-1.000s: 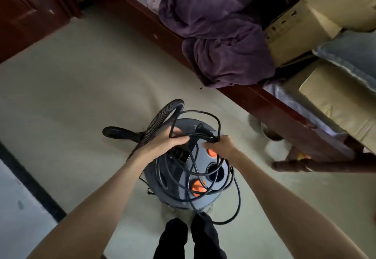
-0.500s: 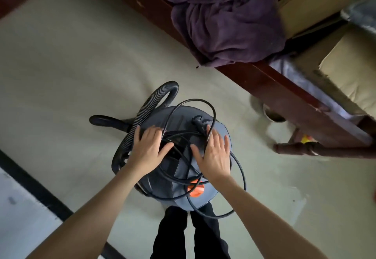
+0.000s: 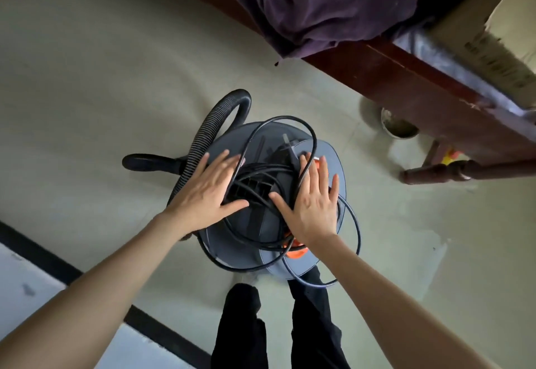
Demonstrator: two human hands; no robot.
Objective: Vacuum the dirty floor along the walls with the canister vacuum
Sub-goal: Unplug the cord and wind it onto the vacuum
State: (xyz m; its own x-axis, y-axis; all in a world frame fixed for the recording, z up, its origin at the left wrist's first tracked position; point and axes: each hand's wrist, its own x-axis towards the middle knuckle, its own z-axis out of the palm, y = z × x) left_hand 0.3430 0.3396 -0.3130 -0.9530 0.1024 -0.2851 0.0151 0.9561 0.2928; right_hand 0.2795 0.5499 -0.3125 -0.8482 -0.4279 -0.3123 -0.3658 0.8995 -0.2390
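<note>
Seen from above, a person's left hand [image 3: 205, 196] and right hand [image 3: 313, 201] lie flat with fingers spread on top of a grey vacuum [image 3: 330, 162], over loops of black cord [image 3: 282, 120] piled on its lid. The vacuum stands on the floor [image 3: 101, 78] just ahead of the person's legs, its ribbed hose [image 3: 208, 125] arching at left. A wooden bed [image 3: 406, 78] with a purple blanket [image 3: 316, 3] runs behind.

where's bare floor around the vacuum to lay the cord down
Widest bare floor lies left of and beyond the hose, up to the dark wooden frame. A second patch runs right of the vacuum, short of the metal bowl and wooden leg. Crowded: the vacuum top, under the cord, left hand and right hand.
</note>
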